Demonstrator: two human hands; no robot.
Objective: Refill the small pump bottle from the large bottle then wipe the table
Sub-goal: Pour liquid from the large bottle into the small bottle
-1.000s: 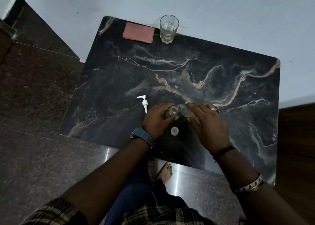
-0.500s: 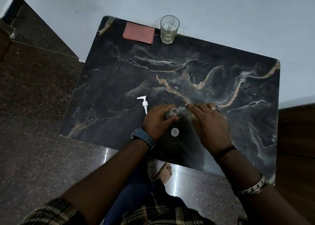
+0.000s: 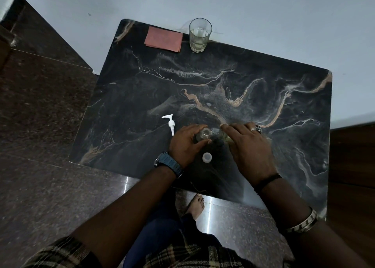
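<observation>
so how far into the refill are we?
Done: pump head off, white cap off, both on the table. In hand: left hand grips the small bottle, right hand tips the large bottle into it. Left: recapping, wiping; red cloth untouched.

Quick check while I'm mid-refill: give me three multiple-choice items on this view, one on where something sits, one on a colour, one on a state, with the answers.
1. Where does the pump head lie?
A. On the table, left of the left hand
B. Inside the glass
C. On the floor

2. What colour is the folded cloth?
A. Green
B. Reddish pink
C. White

3. What state is the small bottle in?
A. Pump screwed on
C. Lying capped by the cloth
B. Open-mouthed, gripped by the left hand

Answers: 1 A, it lies on the table beside that hand. 2 B, it shows reddish pink next to the glass. 3 B, its mouth is bare and the fingers curl round it.
</observation>
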